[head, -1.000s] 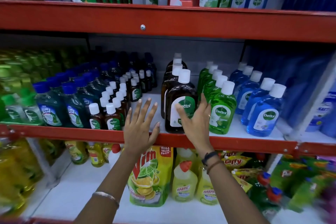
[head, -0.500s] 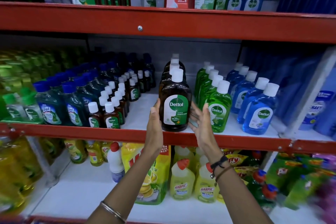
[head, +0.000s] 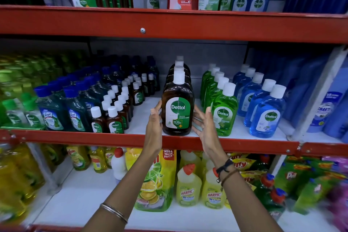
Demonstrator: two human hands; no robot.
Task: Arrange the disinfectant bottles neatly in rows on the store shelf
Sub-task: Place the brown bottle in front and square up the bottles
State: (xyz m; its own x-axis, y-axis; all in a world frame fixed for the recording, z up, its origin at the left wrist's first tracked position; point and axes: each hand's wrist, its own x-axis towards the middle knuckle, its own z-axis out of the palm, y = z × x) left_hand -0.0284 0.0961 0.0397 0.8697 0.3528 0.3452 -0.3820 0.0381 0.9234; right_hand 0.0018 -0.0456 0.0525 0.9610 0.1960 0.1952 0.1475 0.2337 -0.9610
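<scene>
Rows look mostly tidy; open left hand (head: 154, 128) and right hand (head: 205, 128) flank the front brown Dettol bottle (head: 178, 105), squaring its row.

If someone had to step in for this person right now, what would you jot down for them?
Left hand: open, flat against the left side of the front brown Dettol bottle.
Right hand: open, beside the bottle's right side; contact unclear.
That bottle stands upright at the middle shelf edge, label forward, heading a single-file brown row.
Done: the green row and blue row to the right look lined up.
Left: square the brown row, then check the small brown bottles on the left.
</scene>
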